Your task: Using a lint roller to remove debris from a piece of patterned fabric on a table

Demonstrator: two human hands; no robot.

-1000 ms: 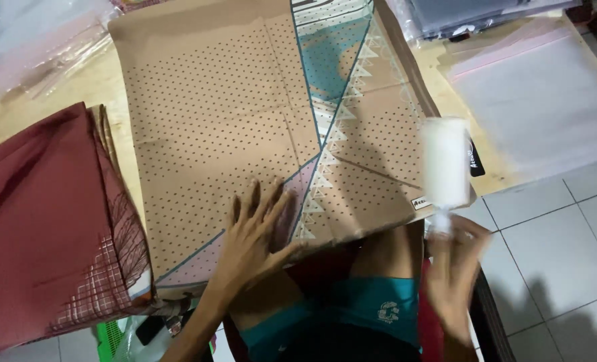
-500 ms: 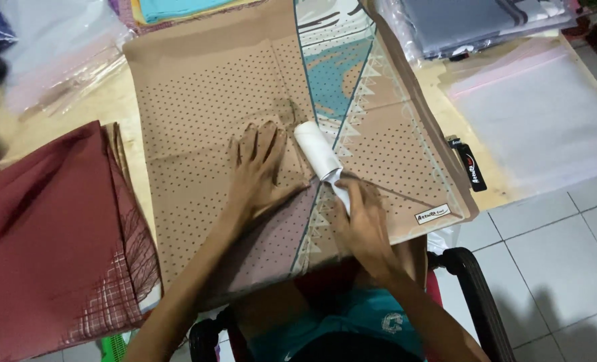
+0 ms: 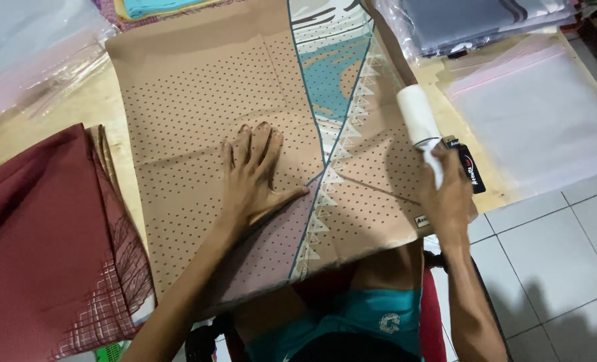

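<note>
A folded tan cloth [image 3: 198, 100] with small dark dots and a teal-and-white patterned panel lies flat on the wooden table [image 3: 77, 107]. My left hand [image 3: 255, 175] presses palm-down on its middle, fingers spread. My right hand [image 3: 446, 198] grips the handle of a white lint roller [image 3: 418, 115], held over the cloth's right edge with the roll pointing away from me. A small black object [image 3: 471, 169] lies on the table just right of that hand.
A dark red folded cloth [image 3: 37, 248] with a checked border lies at the left. Clear plastic bags [image 3: 540, 114] cover the table's right side, more bags [image 3: 37, 53] sit at the far left, and bagged grey cloth [image 3: 473, 20] at the top right. White floor tiles [image 3: 553, 268] show at lower right.
My right hand has carried the lint roller from the cloth's middle out to its right edge. My left hand has stayed pressed flat on the cloth.
</note>
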